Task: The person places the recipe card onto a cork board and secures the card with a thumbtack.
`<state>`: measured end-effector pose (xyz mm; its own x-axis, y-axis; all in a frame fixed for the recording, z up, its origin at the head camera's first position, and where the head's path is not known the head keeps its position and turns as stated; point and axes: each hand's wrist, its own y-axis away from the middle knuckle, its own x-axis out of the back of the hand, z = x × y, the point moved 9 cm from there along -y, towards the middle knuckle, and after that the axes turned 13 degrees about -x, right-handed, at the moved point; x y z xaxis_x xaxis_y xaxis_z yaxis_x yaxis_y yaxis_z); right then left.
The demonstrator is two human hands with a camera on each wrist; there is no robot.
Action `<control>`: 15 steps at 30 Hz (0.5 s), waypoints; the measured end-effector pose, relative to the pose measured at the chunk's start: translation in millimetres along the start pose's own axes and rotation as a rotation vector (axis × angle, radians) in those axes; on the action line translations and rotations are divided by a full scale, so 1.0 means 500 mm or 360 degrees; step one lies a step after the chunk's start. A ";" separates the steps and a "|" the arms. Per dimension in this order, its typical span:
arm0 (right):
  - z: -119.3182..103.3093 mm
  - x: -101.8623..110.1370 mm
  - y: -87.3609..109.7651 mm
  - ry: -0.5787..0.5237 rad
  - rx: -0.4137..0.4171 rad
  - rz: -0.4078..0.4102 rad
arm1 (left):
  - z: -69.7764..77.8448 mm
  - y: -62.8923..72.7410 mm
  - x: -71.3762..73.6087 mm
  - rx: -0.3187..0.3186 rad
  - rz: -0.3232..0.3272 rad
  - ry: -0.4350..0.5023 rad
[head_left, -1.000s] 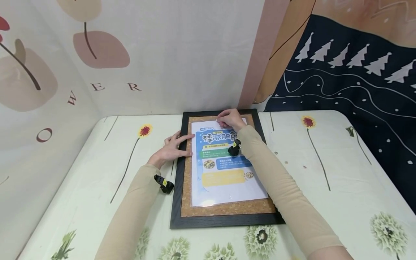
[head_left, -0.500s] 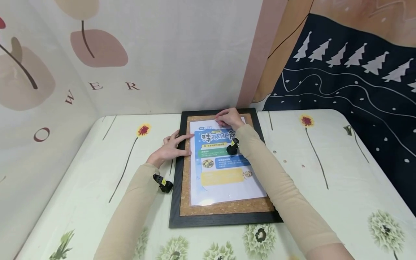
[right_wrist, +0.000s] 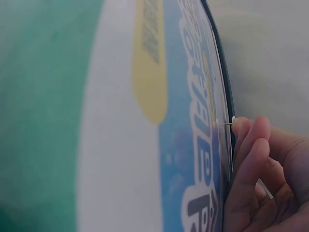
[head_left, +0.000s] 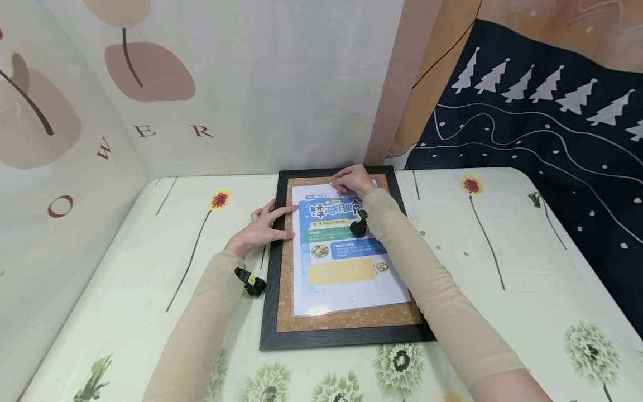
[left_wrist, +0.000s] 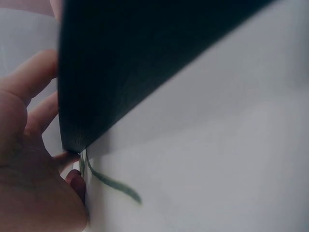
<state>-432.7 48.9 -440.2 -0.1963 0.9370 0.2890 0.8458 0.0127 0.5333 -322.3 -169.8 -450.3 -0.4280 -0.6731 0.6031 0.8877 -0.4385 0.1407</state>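
Poster [head_left: 337, 262] pinning, apparently: right hand [head_left: 353, 180] pinches 1 pin [right_wrist: 228, 124] at its top, left hand [head_left: 260, 229] splays at its left; next needs pressing.

Behind the flowery desk [head_left: 135, 251] hang a pale cloth [head_left: 281, 100] and a dark blue cloth [head_left: 494, 158] with white trees [head_left: 548, 86].

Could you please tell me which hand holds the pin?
The right hand pinches the pin at the poster's top edge; the left hand reaches over the frame.
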 end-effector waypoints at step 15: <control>-0.003 -0.004 -0.011 0.0163 0.0050 0.0140 | -0.005 -0.001 -0.002 -0.0012 0.0006 0.0009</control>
<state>-437.7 46.4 -442.5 -0.1692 0.8944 0.4140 0.8767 -0.0554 0.4779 -323.0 -170.2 -452.7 -0.4259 -0.6781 0.5989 0.8878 -0.4407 0.1324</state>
